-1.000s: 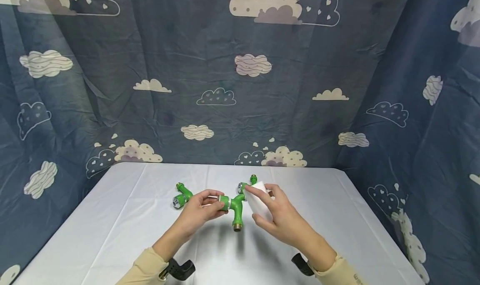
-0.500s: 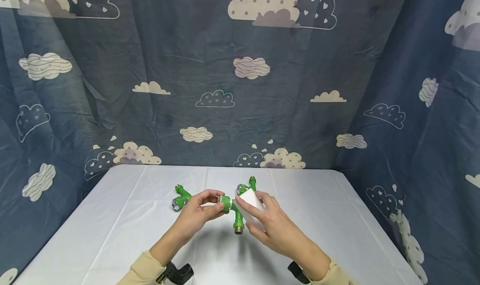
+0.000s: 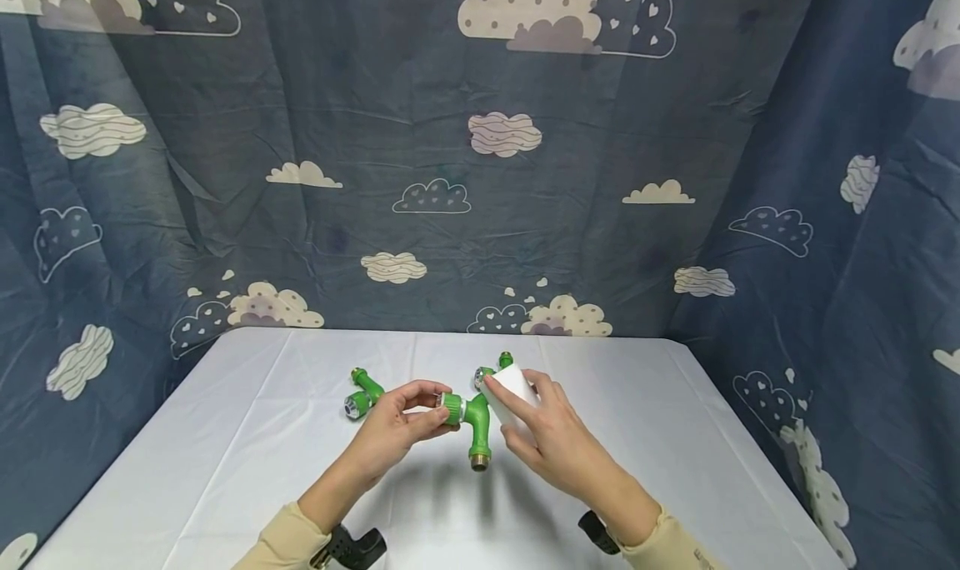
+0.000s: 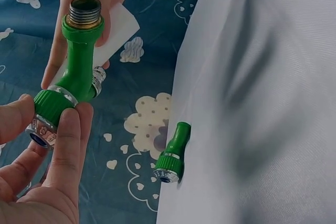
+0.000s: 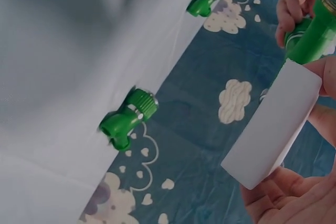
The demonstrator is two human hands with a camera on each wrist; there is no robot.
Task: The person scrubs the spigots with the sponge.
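My left hand (image 3: pixel 408 416) pinches a green tap (image 3: pixel 477 428) by its ribbed handle and holds it above the table. The tap's threaded brass end points down toward the front, as the left wrist view shows with its screw thread (image 4: pixel 85 11). In my right hand (image 3: pixel 562 441) is a white sponge-like block (image 5: pixel 273 124), gripped between thumb and fingers along its edges. That block overlaps the tap's rear right side in the head view. Part of the tap's spout end is hidden behind it.
Two more green taps lie on the white tablecloth (image 3: pixel 247 462): one tap (image 3: pixel 366 393) behind my left hand, another tap (image 3: pixel 483 377) beyond the white block. A dark blue cloud-print curtain (image 3: pixel 337 220) hangs behind and at both sides.
The white block in my right hand slid down and left against the tap, then back up and right. My left hand stays nearly still with the tap.
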